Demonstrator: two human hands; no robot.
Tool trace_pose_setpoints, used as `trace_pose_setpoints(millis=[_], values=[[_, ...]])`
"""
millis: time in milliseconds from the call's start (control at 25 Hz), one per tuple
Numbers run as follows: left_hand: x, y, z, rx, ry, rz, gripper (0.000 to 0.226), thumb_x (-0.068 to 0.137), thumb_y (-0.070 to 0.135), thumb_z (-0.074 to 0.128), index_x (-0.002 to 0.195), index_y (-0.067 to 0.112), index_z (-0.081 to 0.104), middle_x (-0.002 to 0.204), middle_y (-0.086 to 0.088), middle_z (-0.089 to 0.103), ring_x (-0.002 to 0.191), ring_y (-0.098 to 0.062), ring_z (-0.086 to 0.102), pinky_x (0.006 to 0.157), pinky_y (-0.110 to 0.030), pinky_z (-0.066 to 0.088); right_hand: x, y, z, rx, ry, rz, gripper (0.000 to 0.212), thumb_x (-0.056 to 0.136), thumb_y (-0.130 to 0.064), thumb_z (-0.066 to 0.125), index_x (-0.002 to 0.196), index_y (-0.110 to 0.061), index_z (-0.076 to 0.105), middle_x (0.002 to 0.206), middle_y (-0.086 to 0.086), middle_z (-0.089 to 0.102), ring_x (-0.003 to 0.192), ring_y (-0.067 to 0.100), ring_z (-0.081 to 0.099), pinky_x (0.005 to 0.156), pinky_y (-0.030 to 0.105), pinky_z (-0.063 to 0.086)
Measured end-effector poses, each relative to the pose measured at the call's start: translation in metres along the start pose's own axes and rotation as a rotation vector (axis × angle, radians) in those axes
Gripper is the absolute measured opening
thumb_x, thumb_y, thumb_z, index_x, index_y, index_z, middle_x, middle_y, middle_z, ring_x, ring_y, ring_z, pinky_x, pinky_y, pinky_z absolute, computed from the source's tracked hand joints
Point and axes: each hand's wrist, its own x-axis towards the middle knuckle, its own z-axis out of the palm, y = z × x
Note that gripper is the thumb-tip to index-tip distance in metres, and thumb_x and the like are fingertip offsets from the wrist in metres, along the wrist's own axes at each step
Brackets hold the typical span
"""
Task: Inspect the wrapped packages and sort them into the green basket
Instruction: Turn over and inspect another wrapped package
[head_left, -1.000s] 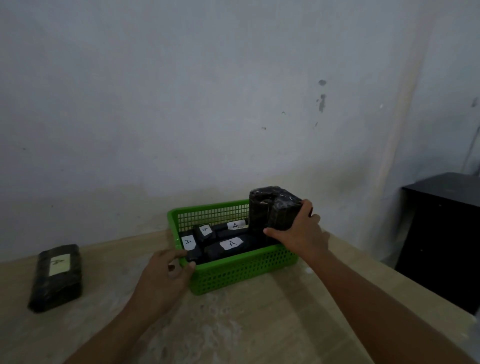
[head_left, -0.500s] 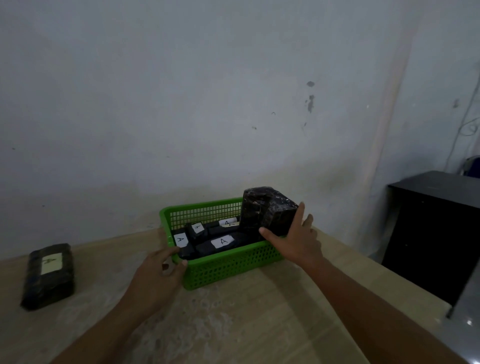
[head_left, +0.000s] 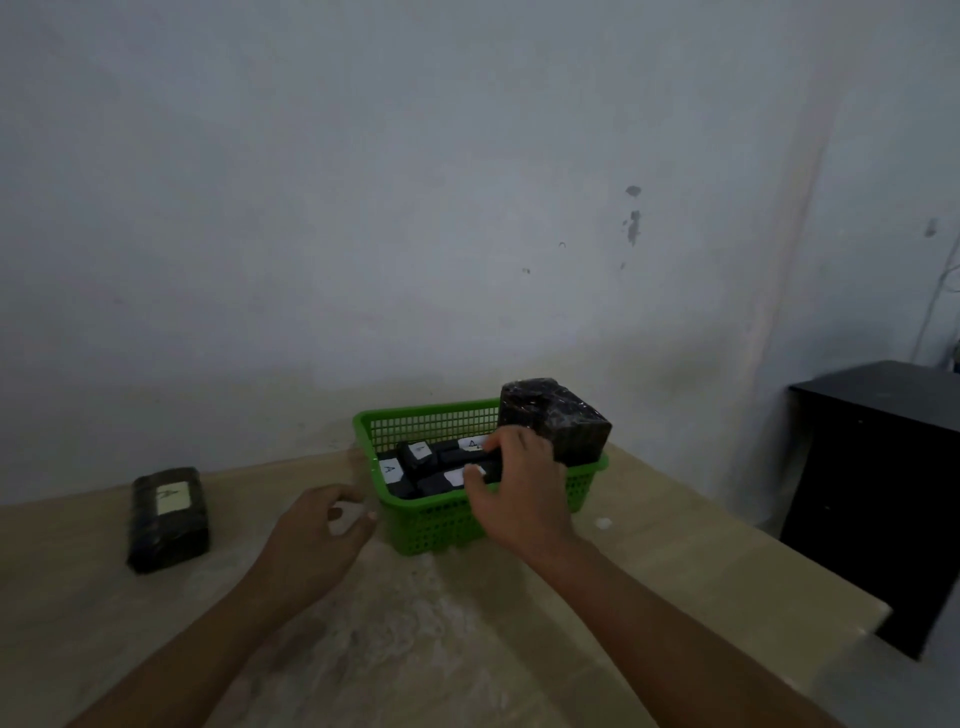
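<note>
The green basket (head_left: 589, 486) stands on the wooden table near the wall. Several black wrapped packages with white "A" labels (head_left: 415, 457) lie flat inside it. A larger black wrapped package (head_left: 563, 421) stands upright at the basket's right end, leaning over the rim. My right hand (head_left: 514, 493) reaches over the basket's front rim, thumb and fingers spread across the flat packages and touching them, left of the upright one. My left hand (head_left: 317, 540) hovers just left of the basket, loosely open and holding nothing. One more labelled black package (head_left: 167, 517) lies on the table at the far left.
A black cabinet (head_left: 878, 488) stands to the right of the table, past its right edge. The pale wall rises directly behind the basket. Bare tabletop (head_left: 415, 649) stretches in front of the basket, between my forearms.
My right hand let go of the upright package and moved left onto the flat packages in the basket. My left hand came off the basket's left corner and drew back a little.
</note>
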Motion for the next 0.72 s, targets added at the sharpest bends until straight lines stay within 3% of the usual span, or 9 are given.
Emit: trace_pose_setpoints(millis=[200,320,480,720], values=[[-0.028,-0.02,-0.047,0.069,0.022,-0.061,0.031,0.091,0.035,0.059,0.118,0.02,0.058,0.132,0.0,0.052,0.119,-0.017,0.053,0.085,-0.021,0.037,-0.014,-0.06,0.035,0.08,-0.252,-0.115,0.025,0.087,-0.039,0.058,0.1,-0.019,0.055,0.108,0.001,0.055,0.106,0.021,0.05,0.085,0.036,0.046],[-0.042,-0.046,-0.083,0.112,0.077,-0.108,0.033,0.091,0.035,0.058,0.119,0.018,0.058,0.129,-0.003,0.056,0.118,-0.017,0.054,0.089,-0.022,0.038,-0.024,-0.101,0.058,0.146,-0.362,-0.141,0.027,0.087,-0.039,0.06,0.102,-0.017,0.058,0.112,0.003,0.058,0.106,0.021,0.053,0.087,0.035,0.047],[-0.05,-0.092,-0.123,0.153,0.118,-0.221,0.035,0.091,0.035,0.058,0.121,0.018,0.058,0.13,-0.003,0.054,0.116,-0.018,0.054,0.092,-0.024,0.04,-0.035,-0.15,0.094,0.205,-0.486,-0.163,0.021,0.087,-0.041,0.061,0.097,-0.023,0.055,0.112,0.0,0.058,0.097,0.016,0.053,0.077,0.028,0.041],[-0.045,-0.151,-0.143,0.14,0.159,-0.3,0.032,0.092,0.033,0.056,0.122,0.02,0.055,0.133,-0.002,0.052,0.118,-0.016,0.051,0.091,-0.024,0.039,-0.033,-0.191,0.166,0.31,-0.646,-0.013,0.048,0.084,-0.044,0.066,0.121,-0.018,0.049,0.125,0.004,0.056,0.098,0.014,0.05,0.081,0.026,0.044]])
